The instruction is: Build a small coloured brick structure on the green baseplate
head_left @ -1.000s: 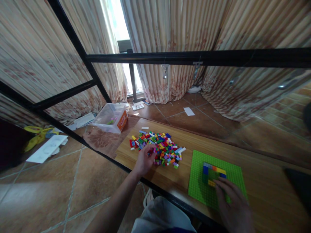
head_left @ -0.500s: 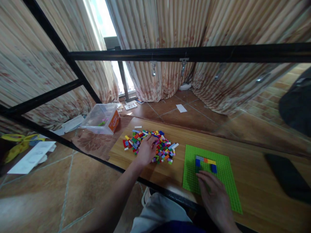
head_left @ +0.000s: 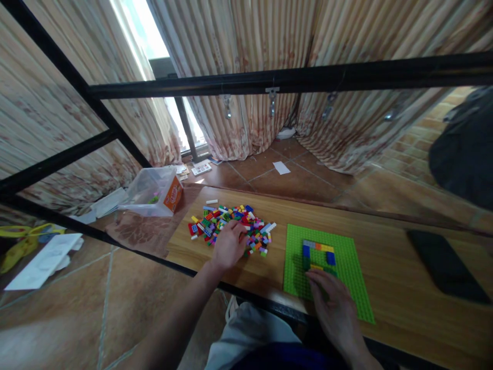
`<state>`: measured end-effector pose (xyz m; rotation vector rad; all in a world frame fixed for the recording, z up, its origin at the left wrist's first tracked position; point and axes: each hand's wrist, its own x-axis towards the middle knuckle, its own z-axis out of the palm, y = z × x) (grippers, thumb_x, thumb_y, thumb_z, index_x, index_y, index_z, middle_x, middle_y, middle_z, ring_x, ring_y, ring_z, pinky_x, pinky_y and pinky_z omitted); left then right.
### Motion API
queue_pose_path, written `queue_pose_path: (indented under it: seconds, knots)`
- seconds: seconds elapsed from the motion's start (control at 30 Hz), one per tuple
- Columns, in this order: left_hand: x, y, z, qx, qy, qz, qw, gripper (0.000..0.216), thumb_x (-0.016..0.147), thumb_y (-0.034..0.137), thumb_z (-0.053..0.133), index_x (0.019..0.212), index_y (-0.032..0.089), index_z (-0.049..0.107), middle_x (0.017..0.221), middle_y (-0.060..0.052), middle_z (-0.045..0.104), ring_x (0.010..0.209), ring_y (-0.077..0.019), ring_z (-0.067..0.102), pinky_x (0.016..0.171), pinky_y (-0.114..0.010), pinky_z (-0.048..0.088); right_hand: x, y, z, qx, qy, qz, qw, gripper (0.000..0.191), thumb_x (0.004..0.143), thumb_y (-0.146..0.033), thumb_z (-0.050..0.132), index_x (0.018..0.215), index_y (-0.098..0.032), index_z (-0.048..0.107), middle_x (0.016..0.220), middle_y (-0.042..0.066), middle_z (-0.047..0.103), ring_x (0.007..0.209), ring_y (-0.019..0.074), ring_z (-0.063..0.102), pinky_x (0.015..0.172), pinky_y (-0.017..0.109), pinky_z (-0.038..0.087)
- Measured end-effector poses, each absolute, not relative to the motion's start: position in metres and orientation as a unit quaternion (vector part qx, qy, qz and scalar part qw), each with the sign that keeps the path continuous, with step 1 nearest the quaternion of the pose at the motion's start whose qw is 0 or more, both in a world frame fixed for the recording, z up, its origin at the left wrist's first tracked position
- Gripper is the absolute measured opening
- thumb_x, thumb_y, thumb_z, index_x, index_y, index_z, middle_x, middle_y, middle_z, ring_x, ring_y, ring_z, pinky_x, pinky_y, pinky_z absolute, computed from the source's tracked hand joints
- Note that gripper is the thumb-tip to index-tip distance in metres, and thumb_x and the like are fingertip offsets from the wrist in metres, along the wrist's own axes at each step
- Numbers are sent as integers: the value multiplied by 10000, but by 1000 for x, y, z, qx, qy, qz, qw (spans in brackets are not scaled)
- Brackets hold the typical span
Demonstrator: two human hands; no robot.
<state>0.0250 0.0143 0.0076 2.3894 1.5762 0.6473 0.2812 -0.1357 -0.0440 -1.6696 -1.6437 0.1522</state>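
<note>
My left hand (head_left: 229, 244) reaches into a loose heap of small coloured toy bricks (head_left: 210, 226), its fingers curled down among them; anything between the fingertips is hidden. My right hand (head_left: 334, 300) lies over the green studded baseplate (head_left: 356, 277), fingers loosely extended and fingertips beside the near side of a small brick frame. In that frame, a grey brick (head_left: 309, 243) and a yellow brick (head_left: 327, 247) are in the far row, with a blue brick (head_left: 330, 258) at the right. Yellow and green bricks show at the near side, partly covered by my right hand.
The wooden table (head_left: 265, 280) carries a dark phone-like slab (head_left: 442, 264) on the right. On the floor at left stands a clear plastic box (head_left: 148, 192) with an orange label. A black metal bar (head_left: 231, 85) crosses above the table's far side.
The view has shifted slightly. My right hand has drawn a little back from the brick frame, exposing yellow and green bricks at its near side. My left hand stays in the heap.
</note>
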Motion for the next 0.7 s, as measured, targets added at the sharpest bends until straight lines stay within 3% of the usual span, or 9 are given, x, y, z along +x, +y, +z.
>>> queue_pose_path:
  seconds: [0.13,0.47,0.7]
  knots:
    - [25,-2,1,821,539,178,62,66,824,157,630,772,195,618,980,-81,628,993,-244,593,912,-391,509,281,-140,-43,-662,-638,72,387,292,950,-405,486,991,-229,715,1056,82,728,1016,238,660,901,451,493]
    - [43,-2,3,807,579,119,5,59,827,223,614,799,184,647,1013,-123,630,980,-290,600,851,-406,531,288,-154,-36,-675,-605,83,415,218,939,-332,520,992,-228,705,1018,77,732,982,227,665,904,446,498]
    - [43,-10,16,806,560,187,34,80,857,214,582,857,169,648,1047,-123,623,1028,-280,599,912,-407,515,295,-163,-41,-684,-587,88,425,188,927,-313,540,1001,-249,701,1029,57,730,995,221,661,898,436,506]
